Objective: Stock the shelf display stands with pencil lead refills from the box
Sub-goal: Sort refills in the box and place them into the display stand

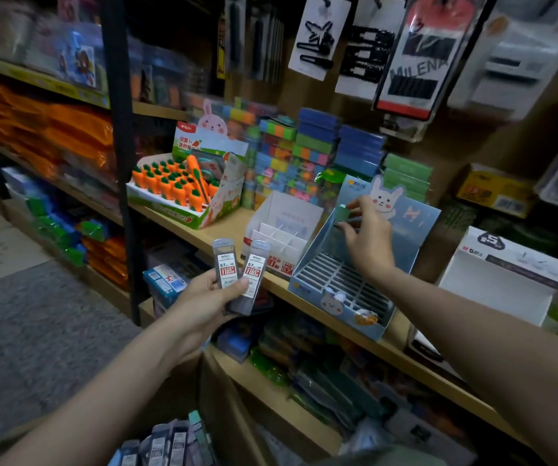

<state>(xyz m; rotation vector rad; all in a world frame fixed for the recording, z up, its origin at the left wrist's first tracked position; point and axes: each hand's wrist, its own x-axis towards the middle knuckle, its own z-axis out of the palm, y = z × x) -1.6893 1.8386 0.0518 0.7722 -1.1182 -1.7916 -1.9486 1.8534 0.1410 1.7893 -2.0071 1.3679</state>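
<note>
Two clear lead refill tubes (237, 270), red-white labels, left hand (203, 304)

Wooden shelf (217, 235) runs left to right, and sitting on it: a carrot eraser display box (183, 193), stacks of coloured sticky notes (291, 156) behind, a white divided display stand (282, 230), a blue bunny display stand (355, 264), and a white box (506, 274) at the right.
</note>
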